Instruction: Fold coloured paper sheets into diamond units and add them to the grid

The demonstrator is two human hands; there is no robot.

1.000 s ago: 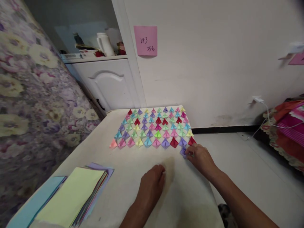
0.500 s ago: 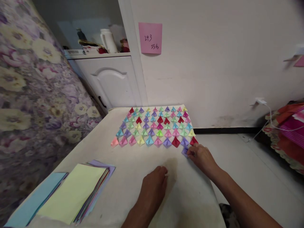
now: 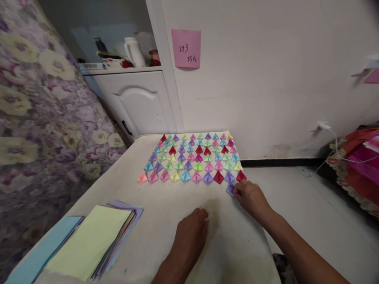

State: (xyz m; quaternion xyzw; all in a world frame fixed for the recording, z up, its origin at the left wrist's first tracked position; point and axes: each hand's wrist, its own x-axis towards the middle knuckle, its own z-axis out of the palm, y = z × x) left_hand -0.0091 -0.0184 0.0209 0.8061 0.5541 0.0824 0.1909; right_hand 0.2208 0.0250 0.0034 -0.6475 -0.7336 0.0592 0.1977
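Pinched between the thumb and fingers of my right hand [image 3: 250,198] is a small purple folded-paper piece [image 3: 230,189], touching the table in front of the right end of the nearest row. My left hand [image 3: 192,232] rests on the table nearer to me, its fingers curled closed, with nothing showing in them. Several rows of small folded-paper pieces in many colours stand at the far end, among them a red piece [image 3: 241,176] just beyond my right hand, a purple piece [image 3: 229,177] and a lime-green piece [image 3: 198,165].
A stack of coloured paper sheets [image 3: 91,240] and blue sheets [image 3: 50,248] lie at the left of the cream-covered table [image 3: 148,244]. Beyond it are a white cabinet [image 3: 139,102] and a wall with a pink note [image 3: 186,49]. A floral curtain [image 3: 44,118] hangs at left.
Both hands keep almost the same place, the right still pinching the purple folded-paper piece. The view has shifted very slightly.
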